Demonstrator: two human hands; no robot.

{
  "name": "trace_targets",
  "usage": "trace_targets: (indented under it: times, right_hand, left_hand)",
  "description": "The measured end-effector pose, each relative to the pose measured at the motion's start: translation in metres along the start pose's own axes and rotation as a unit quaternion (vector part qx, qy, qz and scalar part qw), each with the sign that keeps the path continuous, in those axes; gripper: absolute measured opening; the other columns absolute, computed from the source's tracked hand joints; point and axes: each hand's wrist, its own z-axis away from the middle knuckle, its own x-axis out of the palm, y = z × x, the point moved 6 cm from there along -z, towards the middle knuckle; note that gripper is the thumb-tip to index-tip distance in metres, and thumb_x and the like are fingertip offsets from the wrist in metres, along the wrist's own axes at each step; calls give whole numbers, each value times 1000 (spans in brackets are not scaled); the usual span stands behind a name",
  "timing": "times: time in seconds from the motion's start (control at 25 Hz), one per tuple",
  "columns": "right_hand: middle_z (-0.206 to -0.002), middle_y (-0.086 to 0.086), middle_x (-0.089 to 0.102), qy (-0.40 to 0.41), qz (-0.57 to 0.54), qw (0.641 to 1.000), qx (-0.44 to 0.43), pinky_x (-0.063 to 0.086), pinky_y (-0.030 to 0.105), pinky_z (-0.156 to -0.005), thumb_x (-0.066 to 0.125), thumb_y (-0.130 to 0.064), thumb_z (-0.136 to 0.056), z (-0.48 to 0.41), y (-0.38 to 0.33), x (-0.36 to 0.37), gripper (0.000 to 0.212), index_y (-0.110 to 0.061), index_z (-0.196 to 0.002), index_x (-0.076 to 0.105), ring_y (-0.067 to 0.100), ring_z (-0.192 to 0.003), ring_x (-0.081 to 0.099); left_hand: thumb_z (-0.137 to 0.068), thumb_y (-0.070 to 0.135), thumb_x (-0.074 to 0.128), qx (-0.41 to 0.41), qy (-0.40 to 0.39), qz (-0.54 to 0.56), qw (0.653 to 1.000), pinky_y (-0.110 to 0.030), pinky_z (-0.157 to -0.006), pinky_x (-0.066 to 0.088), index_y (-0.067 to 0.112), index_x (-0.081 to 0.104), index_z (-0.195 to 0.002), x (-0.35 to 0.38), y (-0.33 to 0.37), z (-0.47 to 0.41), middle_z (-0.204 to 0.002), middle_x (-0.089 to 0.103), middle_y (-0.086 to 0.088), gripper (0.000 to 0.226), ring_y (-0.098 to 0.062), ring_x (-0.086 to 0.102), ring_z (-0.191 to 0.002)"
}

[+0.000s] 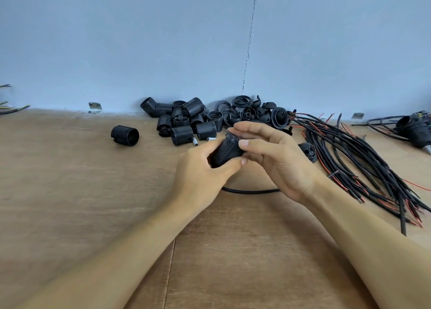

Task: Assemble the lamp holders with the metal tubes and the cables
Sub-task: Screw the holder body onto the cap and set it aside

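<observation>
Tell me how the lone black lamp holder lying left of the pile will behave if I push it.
The lone lamp holder lies on its round side on the flat wooden table, so a sideways push would probably roll it. It looks like hollow plastic, so it is likely light and rigid. Its ribbed thread should make it easy to grip.

Forearms (130, 245): both bare down to the frame's edge.
Left grip (200, 171): bare; short trimmed nails.
Right grip (277, 157): bare; short nails.

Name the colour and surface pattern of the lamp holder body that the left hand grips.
The lamp holder body is black, ribbed all around; head view.
</observation>
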Motion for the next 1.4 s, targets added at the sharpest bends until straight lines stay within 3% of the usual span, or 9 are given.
trace_targets:
  times: [0.32,0.48,0.56,0.68,0.84,0.96,1.12,1.28,1.4]
  right_hand:
    - [-121,4,72,-1,57,998,-4,50,27,-87,74,-20,-81,0,0,-3,41,-14,-122,68,15,-118,65]
    - [-90,-12,73,31,182,983,9,49,21,-75,75,-54,-77,4,-5,-2,36,-29,-104,74,2,-82,65]
    - [-67,-17,62,67,252,965,14,44,17,-65,65,-75,-72,6,-7,-2,47,-29,-76,71,-3,-65,55]
    - [-55,-11,48,133,380,915,31,37,28,-63,40,-94,-70,7,-7,-9,78,-17,-58,50,4,-55,45]
    - [-43,-9,50,134,389,909,67,32,30,-61,14,-92,-80,7,-5,-15,91,-16,-45,49,2,-44,42]
    - [-47,-5,57,89,380,919,52,36,28,-66,13,-81,-91,5,0,-13,95,-11,-50,63,0,-48,49]
    - [-50,-3,61,80,397,914,41,40,19,-62,34,-75,-93,5,4,-9,77,-17,-55,69,0,-50,53]
    - [-62,1,65,89,389,916,28,50,38,-70,42,-83,-80,5,3,-11,74,-15,-65,67,5,-59,53]
    - [-69,-12,64,115,350,929,-9,52,34,-69,54,-73,-81,5,-1,-11,46,-31,-85,70,5,-64,56]
  left_hand:
    - [-84,35,81,23,7,1,1000,-36,-73,48,30,76,-98,-1,6,2,-81,73,3,16,-17,65,-81]
    - [-80,39,80,65,13,-35,997,-34,-70,47,28,76,-99,1,9,3,-81,72,5,22,-15,63,-81]
    - [-79,36,81,103,14,-69,992,-29,-68,45,29,76,-98,4,12,4,-80,69,7,21,-12,61,-81]
    - [-77,35,81,152,14,-115,982,-26,-71,45,25,73,-97,9,16,7,-80,63,8,24,-11,58,-81]
    - [-77,40,79,165,28,-121,979,-20,-69,43,26,70,-92,8,18,9,-77,58,10,22,-9,55,-78]
    - [-79,35,82,142,52,-115,982,-12,-64,37,28,70,-88,-2,15,4,-72,55,13,16,-7,55,-76]
    - [-80,35,82,130,34,-112,985,-13,-65,36,30,72,-94,-8,10,1,-75,57,11,19,-9,55,-77]
    - [-80,39,81,143,41,-114,982,-16,-63,41,30,73,-98,-6,10,3,-74,57,11,22,-10,56,-76]
    - [-79,39,80,142,41,-105,983,-18,-64,43,32,73,-99,-6,11,3,-75,60,12,22,-9,59,-78]
